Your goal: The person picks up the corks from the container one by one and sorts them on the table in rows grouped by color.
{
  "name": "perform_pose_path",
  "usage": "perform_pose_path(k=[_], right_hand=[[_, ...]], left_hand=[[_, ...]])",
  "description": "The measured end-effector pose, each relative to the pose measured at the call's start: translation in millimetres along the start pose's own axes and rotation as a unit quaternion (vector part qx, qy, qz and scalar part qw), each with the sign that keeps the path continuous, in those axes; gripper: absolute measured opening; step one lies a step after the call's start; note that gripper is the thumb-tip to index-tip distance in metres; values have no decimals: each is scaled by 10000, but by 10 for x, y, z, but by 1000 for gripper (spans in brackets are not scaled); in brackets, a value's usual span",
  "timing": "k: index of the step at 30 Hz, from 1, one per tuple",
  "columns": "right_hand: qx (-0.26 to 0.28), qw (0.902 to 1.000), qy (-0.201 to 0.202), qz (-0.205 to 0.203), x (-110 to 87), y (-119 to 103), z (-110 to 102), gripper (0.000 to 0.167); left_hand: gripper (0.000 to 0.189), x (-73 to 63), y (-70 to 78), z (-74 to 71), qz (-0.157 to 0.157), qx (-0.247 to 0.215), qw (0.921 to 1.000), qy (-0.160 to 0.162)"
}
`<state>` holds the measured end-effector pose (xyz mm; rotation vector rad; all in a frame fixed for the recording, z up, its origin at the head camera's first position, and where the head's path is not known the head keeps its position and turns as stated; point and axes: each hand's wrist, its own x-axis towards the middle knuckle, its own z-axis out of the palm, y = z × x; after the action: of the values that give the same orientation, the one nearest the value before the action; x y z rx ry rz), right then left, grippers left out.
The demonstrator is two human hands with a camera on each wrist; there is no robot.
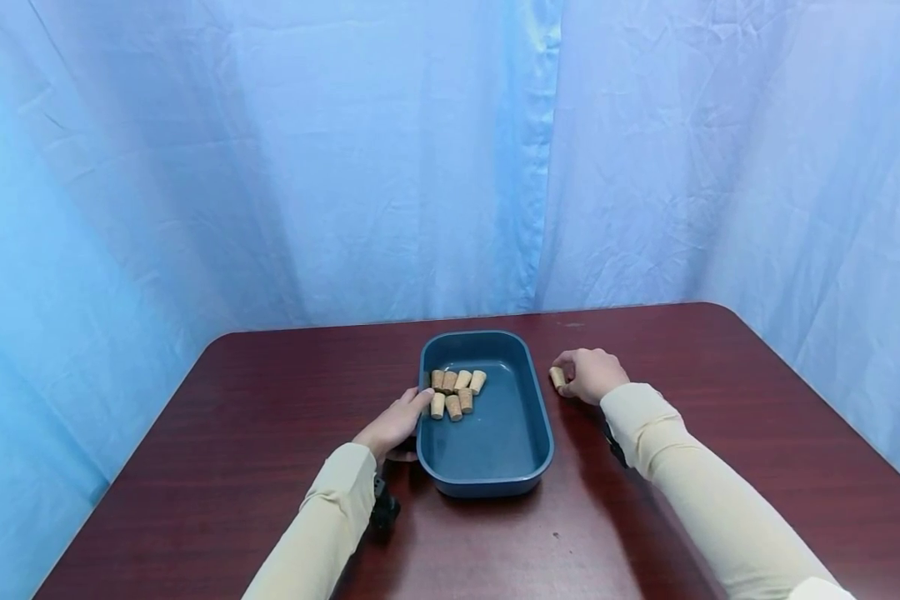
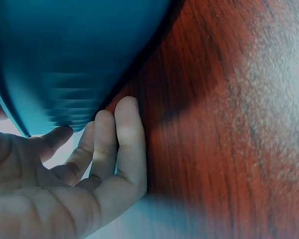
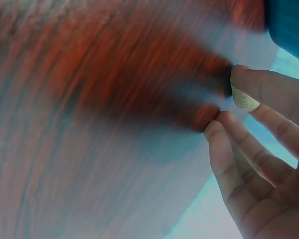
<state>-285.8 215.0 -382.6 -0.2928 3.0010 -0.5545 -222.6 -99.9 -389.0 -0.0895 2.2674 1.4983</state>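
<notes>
A dark blue rectangular tray (image 1: 487,481) stands on the table, with several tapered cork stoppers (image 1: 453,408) lying in its left half. My left hand (image 1: 396,423) holds the tray's left side, the thumb at the rim and the fingers (image 2: 128,124) along the outer wall and down by the table. To the right of the tray, my right hand (image 1: 594,375) pinches a single cork stopper (image 1: 557,378) between thumb and fingertips. Most of this cork (image 3: 244,101) is hidden behind the thumb in the right wrist view, close over the tabletop.
The dark red wooden table (image 1: 270,417) has a rounded far right corner. Light blue curtains (image 1: 390,167) hang behind it and along both sides. A black wrist device (image 1: 384,504) sits under the left sleeve.
</notes>
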Motion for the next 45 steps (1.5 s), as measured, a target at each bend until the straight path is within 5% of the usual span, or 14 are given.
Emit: perform_pose_path(k=[20, 28, 38, 45], right_hand=[[-64, 9997, 33, 231, 10, -21, 53, 50], [-44, 10000, 81, 31, -87, -45, 63, 62], [-972, 9912, 698, -565, -97, -168, 144, 48], [-511, 9969, 533, -272, -60, -8, 114, 35]], left_hand=[[65, -25, -5, -16, 74, 14, 10000, 35], [64, -31, 11, -30, 102, 15, 9999, 49], [65, -19, 18, -19, 70, -47, 9999, 61], [65, 0, -6, 23, 151, 8, 9999, 32]])
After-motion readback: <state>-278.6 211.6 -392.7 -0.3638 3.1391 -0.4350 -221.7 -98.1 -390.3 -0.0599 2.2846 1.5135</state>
